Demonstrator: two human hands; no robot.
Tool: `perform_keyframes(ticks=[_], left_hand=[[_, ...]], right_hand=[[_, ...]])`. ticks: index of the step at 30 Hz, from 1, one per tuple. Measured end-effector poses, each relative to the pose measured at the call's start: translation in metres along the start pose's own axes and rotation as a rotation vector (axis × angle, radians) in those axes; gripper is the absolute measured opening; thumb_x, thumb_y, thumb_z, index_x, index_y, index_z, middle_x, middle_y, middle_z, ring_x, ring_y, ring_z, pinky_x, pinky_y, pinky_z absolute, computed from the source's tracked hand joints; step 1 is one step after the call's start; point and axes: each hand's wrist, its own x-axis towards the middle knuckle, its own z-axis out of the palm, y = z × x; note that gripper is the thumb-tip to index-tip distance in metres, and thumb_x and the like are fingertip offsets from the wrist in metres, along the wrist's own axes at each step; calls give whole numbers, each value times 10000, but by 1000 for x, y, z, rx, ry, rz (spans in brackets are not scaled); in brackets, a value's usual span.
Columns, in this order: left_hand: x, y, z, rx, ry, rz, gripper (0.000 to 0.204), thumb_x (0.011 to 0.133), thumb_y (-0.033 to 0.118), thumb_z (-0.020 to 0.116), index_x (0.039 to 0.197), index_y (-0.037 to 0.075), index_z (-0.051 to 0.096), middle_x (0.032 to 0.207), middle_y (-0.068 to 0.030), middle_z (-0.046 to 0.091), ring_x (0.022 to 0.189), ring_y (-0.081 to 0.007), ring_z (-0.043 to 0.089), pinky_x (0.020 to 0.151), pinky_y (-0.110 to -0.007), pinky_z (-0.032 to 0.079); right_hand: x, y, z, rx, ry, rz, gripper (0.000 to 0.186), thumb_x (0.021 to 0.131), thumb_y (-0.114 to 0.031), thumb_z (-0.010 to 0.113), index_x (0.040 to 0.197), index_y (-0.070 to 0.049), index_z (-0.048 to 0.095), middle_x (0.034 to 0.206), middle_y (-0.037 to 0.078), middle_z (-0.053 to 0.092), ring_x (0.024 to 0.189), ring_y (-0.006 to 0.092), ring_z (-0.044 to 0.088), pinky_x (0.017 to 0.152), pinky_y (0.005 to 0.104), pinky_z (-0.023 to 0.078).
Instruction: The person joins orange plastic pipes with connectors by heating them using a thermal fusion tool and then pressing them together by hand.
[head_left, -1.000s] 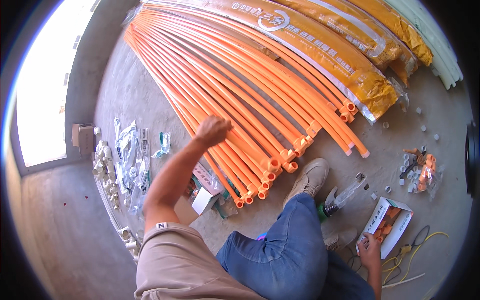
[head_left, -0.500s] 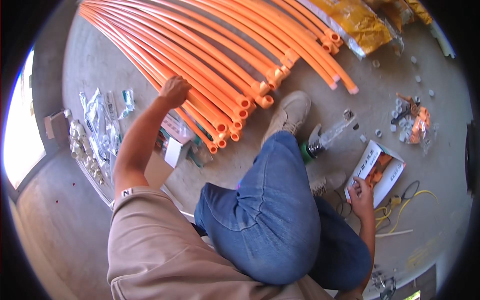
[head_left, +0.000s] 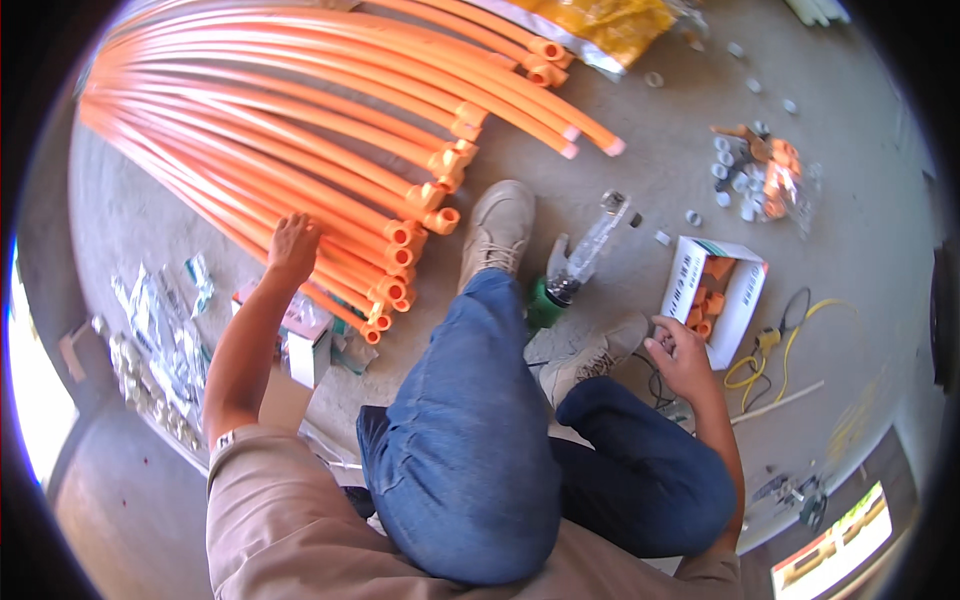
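My left hand (head_left: 294, 245) rests on the left part of the fanned orange pipes (head_left: 215, 130), fingers slightly bent and apart. Many pipe ends carry orange elbow fittings (head_left: 440, 220). My right hand (head_left: 680, 355) is closed on the near-left edge of a white cardboard box (head_left: 738, 310), which holds several orange fittings (head_left: 708, 305). Left of that box, a tool with a green body and clear bottle-like part (head_left: 550, 295) lies between my shoe (head_left: 497, 230) and the box.
Loose grey caps and bagged fittings (head_left: 780, 175) lie at upper right. Yellow and black cords (head_left: 765, 340) lie beside the box. Plastic wrappers (head_left: 160, 310), white fittings (head_left: 140, 375) and cartons (head_left: 305, 350) lie at left. Yellow wrapped bundles (head_left: 600, 25) are at the top.
The view has swung, shifting the pipes up and leftward in it. My left hand's fingers have loosened from their curl on the pipes. My right hand stays at the box edge.
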Motion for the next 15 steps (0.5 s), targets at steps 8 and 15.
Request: perform_keyframes(ticks=[8, 15], left_hand=[[62, 43, -94, -123, -292, 96, 266, 786, 46, 677, 1048, 84, 687, 1043, -154, 673, 1050, -359, 642, 896, -474, 525], [231, 190, -185, -440, 351, 511, 402, 809, 89, 733, 1198, 50, 643, 1138, -167, 657, 1077, -392, 630, 912, -498, 519]], right_hand=[[4, 0, 0, 34, -49, 66, 393, 904, -173, 721, 1226, 34, 633, 844, 134, 671, 736, 253, 660, 704, 377, 530], [2, 7, 7, -181, -48, -39, 371, 923, -236, 695, 1210, -9, 631, 1046, 171, 687, 943, 364, 678, 835, 455, 543]])
